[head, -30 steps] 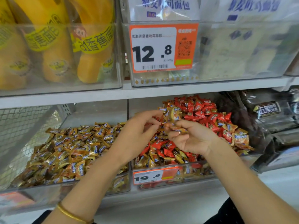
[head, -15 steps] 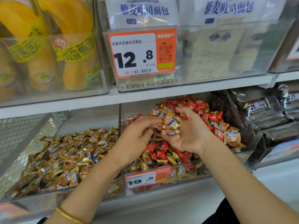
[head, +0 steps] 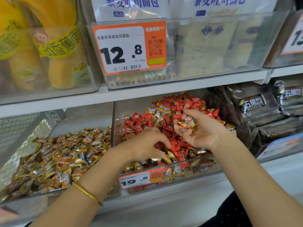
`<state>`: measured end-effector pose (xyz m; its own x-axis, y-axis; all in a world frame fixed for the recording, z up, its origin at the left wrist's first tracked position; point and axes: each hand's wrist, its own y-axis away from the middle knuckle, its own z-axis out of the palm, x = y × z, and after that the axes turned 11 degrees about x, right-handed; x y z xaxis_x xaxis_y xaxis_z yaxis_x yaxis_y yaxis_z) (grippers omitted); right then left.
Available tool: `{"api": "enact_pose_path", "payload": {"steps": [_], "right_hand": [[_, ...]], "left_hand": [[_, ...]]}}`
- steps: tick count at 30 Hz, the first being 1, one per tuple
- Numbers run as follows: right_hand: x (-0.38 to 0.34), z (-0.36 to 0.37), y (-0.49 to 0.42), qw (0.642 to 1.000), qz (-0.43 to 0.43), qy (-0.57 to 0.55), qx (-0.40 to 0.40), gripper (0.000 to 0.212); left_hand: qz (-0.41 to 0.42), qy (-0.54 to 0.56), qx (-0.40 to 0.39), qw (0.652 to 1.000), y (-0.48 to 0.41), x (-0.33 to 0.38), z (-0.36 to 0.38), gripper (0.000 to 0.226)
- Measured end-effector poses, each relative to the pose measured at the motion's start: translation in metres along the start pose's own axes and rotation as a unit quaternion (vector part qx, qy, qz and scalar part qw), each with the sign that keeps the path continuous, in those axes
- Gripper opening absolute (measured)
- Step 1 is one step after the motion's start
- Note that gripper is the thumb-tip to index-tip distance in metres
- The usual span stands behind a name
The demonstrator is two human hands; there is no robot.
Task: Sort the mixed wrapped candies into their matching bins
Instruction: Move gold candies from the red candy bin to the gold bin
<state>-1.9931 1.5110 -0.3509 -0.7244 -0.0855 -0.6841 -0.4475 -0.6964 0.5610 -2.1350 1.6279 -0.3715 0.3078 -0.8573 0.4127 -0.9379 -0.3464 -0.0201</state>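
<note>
Shop shelf (head: 147,94) | right hand (head: 201,133) cups gold candies (head: 186,123), axes mixed

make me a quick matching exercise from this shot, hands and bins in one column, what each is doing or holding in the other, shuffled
Column 1
1. right hand
2. left hand
3. left bin
4. middle bin

Column 2
A. red and gold candies mixed
B. cupped palm up, holding a few gold candies
C. almost all gold candies
D. fingers down among the red candies

Pairs: 1-B, 2-D, 3-C, 4-A
</note>
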Motion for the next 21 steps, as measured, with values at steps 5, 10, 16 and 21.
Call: {"api": "enact_pose_path", "payload": {"steps": [5, 10, 16, 21], "right_hand": [[0.0, -0.002, 0.005, 0.993, -0.058, 0.094, -0.037, 0.02], [0.006, -0.001, 0.007, 0.936, -0.149, 0.317, -0.036, 0.021], [0.025, 0.006, 0.001, 0.76, -0.282, 0.581, -0.069, 0.024], [0.028, 0.009, -0.007, 0.682, -0.277, 0.669, -0.103, 0.049]], "left_hand": [[-0.028, -0.056, -0.029, 0.998, -0.004, -0.008, -0.011, 0.032], [-0.029, -0.091, -0.088, 0.992, 0.003, -0.009, -0.02, 0.036], [-0.032, -0.131, 0.004, 0.991, -0.002, -0.014, -0.019, 0.028], [-0.065, -0.165, 0.184, 0.967, -0.007, -0.023, -0.022, 0.02]]}}
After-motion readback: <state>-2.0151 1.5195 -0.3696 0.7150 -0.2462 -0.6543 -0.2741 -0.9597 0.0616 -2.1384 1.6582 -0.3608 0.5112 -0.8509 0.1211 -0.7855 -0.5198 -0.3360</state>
